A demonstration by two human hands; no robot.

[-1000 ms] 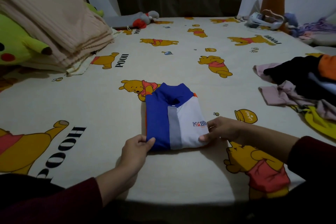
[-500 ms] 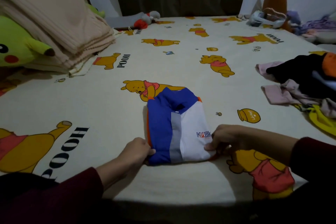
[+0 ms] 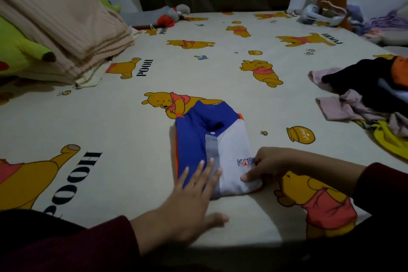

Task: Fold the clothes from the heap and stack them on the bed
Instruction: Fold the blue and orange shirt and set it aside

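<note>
Shirt (image 3: 212, 152): smooth, matt woven cloth in blue, white and grey panels with orange trim, a small glossy button at the placket; sheet (image 3: 132, 134): smooth matt printed cotton-like cloth; blanket (image 3: 66, 24): ribbed, soft knit in beige, matt; plush toy (image 3: 19, 53): fuzzy yellow-green fabric; heap (image 3: 371, 99): mixed soft cloths, creased; sleeve (image 3: 66, 247): dark red matt cloth.

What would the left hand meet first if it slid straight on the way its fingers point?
The left hand already lies flat on the folded blue-and-white shirt; going on, it would likely cross the shirt's collar, then bare bedsheet.
</note>
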